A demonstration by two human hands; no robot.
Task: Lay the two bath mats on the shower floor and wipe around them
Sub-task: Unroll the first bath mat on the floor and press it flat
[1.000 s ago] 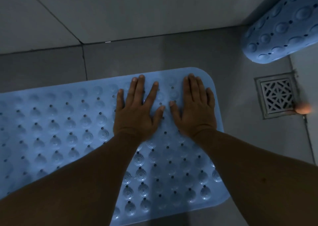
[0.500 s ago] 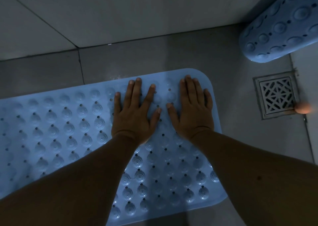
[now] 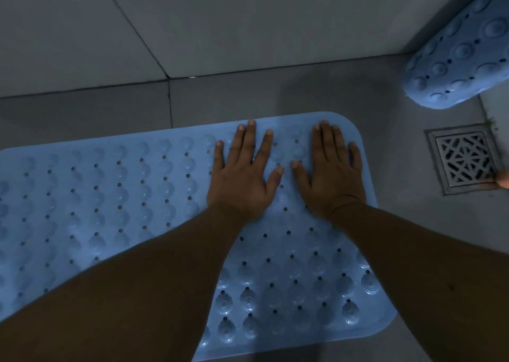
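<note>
A light blue bath mat [image 3: 110, 202] with bumps and small holes lies flat on the grey shower floor, running from the left edge to the middle right. My left hand [image 3: 242, 177] and my right hand [image 3: 333, 174] rest palm down, fingers spread, side by side on the mat's far right end. Neither hand holds anything. A second blue bath mat [image 3: 462, 55], rolled or curled up, leans in the corner at the upper right, apart from both hands.
A square metal floor drain [image 3: 462, 157] sits in the floor right of the flat mat. A small pale round object [image 3: 503, 180] touches the drain's lower right corner. A tiled wall [image 3: 220, 17] rises behind the mat. Bare grey floor [image 3: 385, 100] lies between the mats.
Both hands have slid slightly toward the mat's far edge while staying flat on it. The view has shifted a little; the mats have not moved.
</note>
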